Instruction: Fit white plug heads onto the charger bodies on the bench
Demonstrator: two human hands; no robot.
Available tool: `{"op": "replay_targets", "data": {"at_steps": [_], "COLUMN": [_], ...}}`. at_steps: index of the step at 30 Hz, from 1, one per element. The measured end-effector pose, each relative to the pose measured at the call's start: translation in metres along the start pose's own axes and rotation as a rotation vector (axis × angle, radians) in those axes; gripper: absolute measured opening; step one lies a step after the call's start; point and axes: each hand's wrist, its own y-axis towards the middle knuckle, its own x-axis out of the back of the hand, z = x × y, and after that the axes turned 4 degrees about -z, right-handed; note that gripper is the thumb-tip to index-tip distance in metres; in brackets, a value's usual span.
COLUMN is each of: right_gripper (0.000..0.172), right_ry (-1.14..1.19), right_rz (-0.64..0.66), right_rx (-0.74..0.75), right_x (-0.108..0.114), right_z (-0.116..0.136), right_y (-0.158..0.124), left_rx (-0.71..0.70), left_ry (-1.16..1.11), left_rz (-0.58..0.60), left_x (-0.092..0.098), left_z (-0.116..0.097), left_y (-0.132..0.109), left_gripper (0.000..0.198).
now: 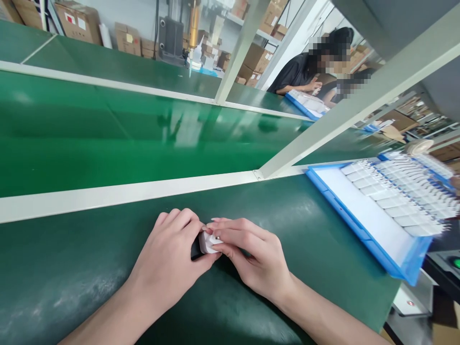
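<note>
A small white charger plug point(208, 243) with a metal pin tip sits between my two hands, low over the green bench. My left hand point(172, 249) is closed around a black block point(196, 250), which lies against the plug's left side; most of the block is hidden by the fingers. Thumb and fingers of my right hand point(255, 249) pinch the plug from the right, covering part of it. Whether plug and block are joined cannot be seen.
To the right, a blue tray point(338, 211) holds rows of white pronged pieces point(391, 191). A pale metal post point(323, 129) slants up from the bench rail point(125, 191). Beyond it runs a green belt point(108, 139). Across it, people point(298, 72) sit by another tray point(305, 106).
</note>
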Motion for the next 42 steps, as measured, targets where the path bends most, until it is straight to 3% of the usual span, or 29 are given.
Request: {"op": "replay_targets", "data": {"at_steps": [7, 13, 20, 31, 35, 42], "right_gripper": [0.037, 0.034, 0.059, 0.037, 0.032, 0.036], "right_ry": [0.389, 0.361, 0.239, 0.137, 0.106, 0.058], "right_rz": [-0.079, -0.043, 0.134, -0.053, -0.068, -0.004], "right_rx": [-0.325, -0.271, -0.165, -0.080, -0.108, 0.016], "right_x": [0.005, 0.011, 0.010, 0.003, 0.003, 0.009], "right_z": [-0.004, -0.008, -0.006, 0.001, 0.005, 0.003], "right_y": [-0.005, -0.006, -0.009, -0.005, -0.004, -0.003], "left_rx": [0.078, 0.087, 0.107, 0.155, 0.155, 0.190], "left_ry": [-0.076, -0.178, -0.318, -0.462, -0.471, -0.595], "left_rz": [0.055, 0.100, 0.159, 0.199, 0.218, 0.210], "left_x": [0.005, 0.012, 0.018, 0.021, 0.021, 0.024], "left_z": [-0.003, -0.004, -0.004, -0.007, -0.007, -0.008], "left_y": [0.001, 0.001, 0.001, 0.002, 0.002, 0.001], "left_gripper": [0.026, 0.042, 0.042, 0.042, 0.042, 0.029]}}
